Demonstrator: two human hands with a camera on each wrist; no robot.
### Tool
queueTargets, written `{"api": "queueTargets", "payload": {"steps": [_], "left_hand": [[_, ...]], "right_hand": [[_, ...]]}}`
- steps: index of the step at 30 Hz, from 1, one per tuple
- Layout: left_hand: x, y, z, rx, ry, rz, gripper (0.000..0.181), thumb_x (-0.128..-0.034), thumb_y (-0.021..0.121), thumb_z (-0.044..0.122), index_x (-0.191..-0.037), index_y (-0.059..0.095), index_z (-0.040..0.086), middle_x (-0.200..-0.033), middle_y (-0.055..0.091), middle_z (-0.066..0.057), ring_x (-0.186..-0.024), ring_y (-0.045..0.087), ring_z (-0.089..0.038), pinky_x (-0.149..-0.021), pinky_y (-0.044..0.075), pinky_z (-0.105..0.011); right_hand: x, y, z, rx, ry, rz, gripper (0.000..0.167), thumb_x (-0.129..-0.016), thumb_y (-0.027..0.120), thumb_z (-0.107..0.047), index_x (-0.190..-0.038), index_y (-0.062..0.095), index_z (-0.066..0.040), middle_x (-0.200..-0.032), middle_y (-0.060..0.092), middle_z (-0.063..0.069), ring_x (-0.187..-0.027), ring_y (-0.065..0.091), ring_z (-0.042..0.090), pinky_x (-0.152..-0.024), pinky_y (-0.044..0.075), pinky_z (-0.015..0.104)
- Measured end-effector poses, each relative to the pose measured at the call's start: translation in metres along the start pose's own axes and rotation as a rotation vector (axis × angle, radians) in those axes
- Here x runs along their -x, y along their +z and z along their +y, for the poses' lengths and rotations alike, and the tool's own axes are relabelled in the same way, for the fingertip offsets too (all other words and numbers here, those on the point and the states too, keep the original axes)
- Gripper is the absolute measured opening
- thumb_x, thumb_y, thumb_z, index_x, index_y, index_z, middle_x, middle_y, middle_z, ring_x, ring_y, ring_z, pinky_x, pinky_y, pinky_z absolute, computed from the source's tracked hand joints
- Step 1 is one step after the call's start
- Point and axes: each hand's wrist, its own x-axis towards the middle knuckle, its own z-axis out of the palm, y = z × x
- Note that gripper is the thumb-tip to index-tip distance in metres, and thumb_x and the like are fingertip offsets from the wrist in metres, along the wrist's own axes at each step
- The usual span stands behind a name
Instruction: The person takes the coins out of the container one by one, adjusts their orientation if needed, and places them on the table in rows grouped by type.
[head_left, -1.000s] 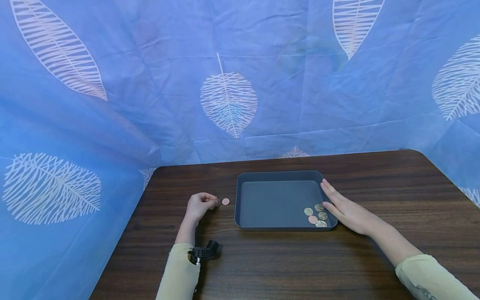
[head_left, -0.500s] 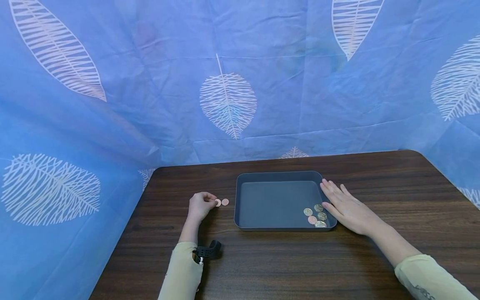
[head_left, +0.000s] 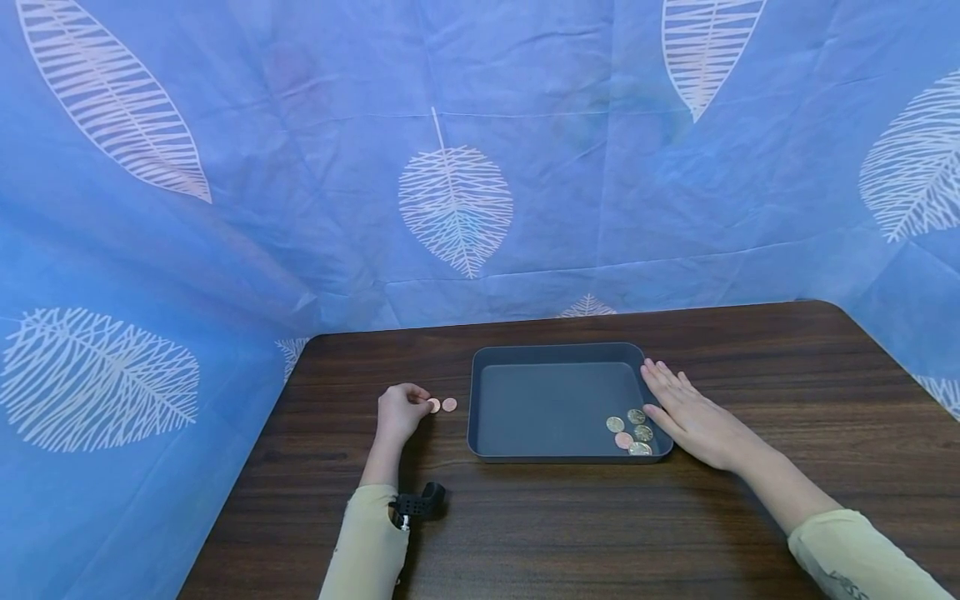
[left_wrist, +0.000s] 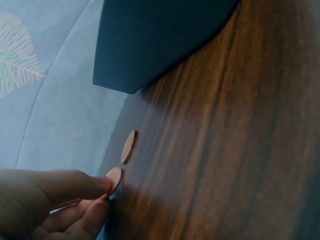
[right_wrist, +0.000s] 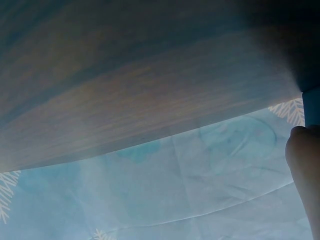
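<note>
My left hand pinches a copper coin between thumb and fingers at the table surface, left of the tray. A second copper coin lies flat just right of it. In the left wrist view the thumb covers part of the held coin, and the other coin lies beyond it. My right hand rests with extended fingers against the right rim of the grey tray. Inside the tray's near right corner lie several gold-coloured coins and one copper coin.
The dark wooden table extends around the tray. Behind it and at both sides hangs a blue cloth with white leaf prints. A black strap sits at the left wrist.
The left hand has shifted slightly, and more of the coin at its fingertips shows than a second ago. The right hand stays at the rim, its fingers a little more spread.
</note>
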Motion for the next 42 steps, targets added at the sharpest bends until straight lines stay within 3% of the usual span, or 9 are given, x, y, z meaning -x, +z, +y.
{"api": "queueTargets", "payload": {"steps": [11,19,25,31,37,42], "left_hand": [[0.001,0.000,-0.003,0.005,0.021,0.025,0.008,-0.0823,0.074,0.005,-0.088,0.072,0.000,-0.078,0.068,-0.007,-0.070,0.061,-0.018,-0.063,0.051,-0.033],[0.003,0.005,0.001,0.059,0.036,0.061,0.007,-0.0842,0.072,0.005,-0.089,0.071,0.000,-0.078,0.066,-0.006,-0.069,0.061,-0.019,-0.061,0.049,-0.031],[0.004,0.008,0.024,0.211,0.130,0.074,0.012,-0.0859,0.070,0.006,-0.094,0.072,-0.001,-0.080,0.067,-0.007,-0.067,0.063,-0.021,-0.058,0.051,-0.031],[0.007,0.016,0.050,0.346,0.205,0.002,0.014,-0.0859,0.071,0.008,-0.097,0.072,-0.001,-0.083,0.066,-0.007,-0.073,0.061,-0.018,-0.063,0.055,-0.038],[0.014,0.033,0.073,0.324,0.286,-0.050,0.013,-0.0864,0.071,0.010,-0.097,0.073,0.003,-0.084,0.068,-0.003,-0.077,0.062,-0.015,-0.074,0.051,-0.038],[0.019,0.049,0.091,0.338,0.345,-0.104,0.012,-0.0868,0.070,0.010,-0.097,0.072,0.004,-0.085,0.067,-0.004,-0.077,0.062,-0.016,-0.071,0.052,-0.030]], "right_hand": [[0.001,0.002,-0.001,-0.005,-0.037,0.041,0.064,-0.104,0.037,-0.036,-0.152,0.011,-0.003,-0.157,0.010,0.019,-0.144,0.006,0.032,-0.114,-0.001,0.036],[0.001,0.002,0.001,-0.003,-0.021,0.026,0.065,-0.104,0.035,-0.039,-0.153,0.010,-0.003,-0.157,0.009,0.019,-0.144,0.004,0.031,-0.115,0.002,0.041],[-0.001,0.002,0.002,0.000,-0.012,0.010,0.066,-0.104,0.033,-0.041,-0.153,0.008,-0.004,-0.158,0.007,0.018,-0.145,0.003,0.030,-0.115,-0.001,0.038],[-0.001,0.002,0.001,-0.004,-0.020,0.021,0.066,-0.104,0.034,-0.040,-0.153,0.010,-0.003,-0.157,0.008,0.019,-0.145,0.003,0.030,-0.115,0.000,0.038],[0.000,0.002,0.001,-0.013,-0.029,0.029,0.065,-0.104,0.036,-0.037,-0.152,0.010,-0.003,-0.157,0.009,0.020,-0.144,0.005,0.032,-0.115,0.001,0.039],[0.000,0.000,0.000,-0.015,-0.021,0.019,0.065,-0.104,0.036,-0.037,-0.153,0.009,-0.003,-0.157,0.008,0.019,-0.144,0.005,0.033,-0.115,0.002,0.042]]}}
